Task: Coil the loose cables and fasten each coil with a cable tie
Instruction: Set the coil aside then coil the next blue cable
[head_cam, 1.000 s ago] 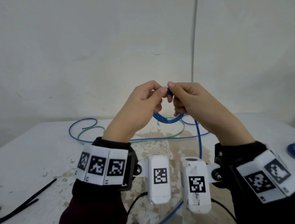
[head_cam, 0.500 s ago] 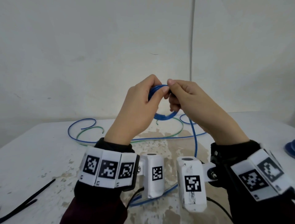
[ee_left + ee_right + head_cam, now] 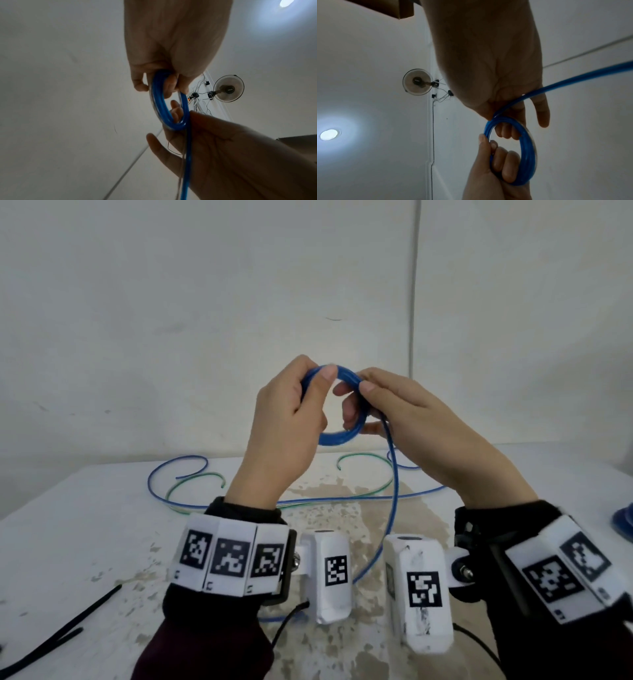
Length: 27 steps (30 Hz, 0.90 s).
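Note:
A small blue cable coil [image 3: 337, 436] is held up in the air above the table, between both hands. My left hand [image 3: 291, 419] grips its left side, thumb over the top and fingers curled through the ring [image 3: 508, 166]. My right hand [image 3: 404, 412] pinches the coil's right side [image 3: 181, 121] between thumb and fingers. The coil's loose blue tail [image 3: 394, 484] hangs from the right hand down to the table between my wrists. A second blue cable [image 3: 161, 474] and a green cable [image 3: 191, 477] lie uncoiled on the table behind. Black cable ties [image 3: 65, 631] lie at the front left.
The white table [image 3: 85, 525] has a worn brown patch in its middle. A blue object [image 3: 623, 525] sits at the right edge, cut off by the frame. A plain wall stands close behind the table. A wall fan [image 3: 228, 90] shows in the wrist views.
Both hands have risen a little with the coil. The ring now faces me more openly, and the hands have moved apart to its two sides. More tail has been lifted off the table.

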Tool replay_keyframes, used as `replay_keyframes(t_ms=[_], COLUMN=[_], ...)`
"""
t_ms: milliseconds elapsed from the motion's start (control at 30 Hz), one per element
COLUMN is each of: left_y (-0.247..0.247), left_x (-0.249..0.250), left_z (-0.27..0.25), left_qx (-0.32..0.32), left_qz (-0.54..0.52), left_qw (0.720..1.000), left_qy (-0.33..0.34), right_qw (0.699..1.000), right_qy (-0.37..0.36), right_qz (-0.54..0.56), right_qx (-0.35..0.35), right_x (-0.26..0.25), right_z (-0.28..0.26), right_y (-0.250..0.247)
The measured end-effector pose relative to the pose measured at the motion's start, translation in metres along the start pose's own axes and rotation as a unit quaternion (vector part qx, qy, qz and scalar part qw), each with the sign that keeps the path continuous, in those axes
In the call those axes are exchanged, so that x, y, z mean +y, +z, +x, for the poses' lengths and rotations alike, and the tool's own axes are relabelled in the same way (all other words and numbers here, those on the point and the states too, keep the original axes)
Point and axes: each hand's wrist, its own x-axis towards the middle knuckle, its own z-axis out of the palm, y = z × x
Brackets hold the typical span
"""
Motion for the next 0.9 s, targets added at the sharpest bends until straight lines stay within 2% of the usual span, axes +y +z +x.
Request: replay_keyframes(t_ms=[67, 167, 233, 300, 367, 433, 533, 800, 900], left_y=[0.003, 0.001, -0.003, -0.004, -0.002, 0.001, 0.000, -0.022, -0.023], left_x=[0.003, 0.005, 0.003, 0.001, 0.002, 0.006, 0.009, -0.005, -0.004], left_z=[0.000, 0.000, 0.000, 0.000, 0.000, 0.000, -0.001, -0.002, 0.000], left_qx=[0.015, -0.083, -0.138, -0.117, -0.066, -0.042, -0.098, -0.207, -0.165], left_qz=[-0.027, -0.092, -0.091, -0.077, -0.071, -0.084, -0.118, -0.027, 0.016], left_qw=[1.000, 0.989, 0.981, 0.987, 0.994, 0.995, 0.987, 0.971, 0.985], left_qy=[-0.004, -0.074, -0.104, -0.081, -0.041, -0.021, -0.055, -0.115, -0.053], right_qw=[0.999, 1.000, 0.998, 0.997, 0.999, 0.999, 1.000, 0.990, 0.990], right_qy=[-0.009, -0.018, -0.028, -0.042, -0.045, -0.035, -0.019, -0.019, -0.033], right_qz=[0.039, -0.001, -0.059, -0.064, -0.021, 0.031, 0.008, -0.142, -0.137], right_qx=[-0.002, -0.004, -0.012, 0.001, 0.020, 0.013, -0.003, -0.012, 0.011], right_x=[0.002, 0.004, 0.005, 0.003, 0.002, 0.000, 0.000, 0.008, 0.006], right_z=[0.000, 0.000, 0.001, 0.002, 0.003, 0.002, -0.001, 0.002, 0.003], right_y=[-0.003, -0.008, -0.005, 0.000, 0.003, 0.000, -0.006, 0.010, 0.015])
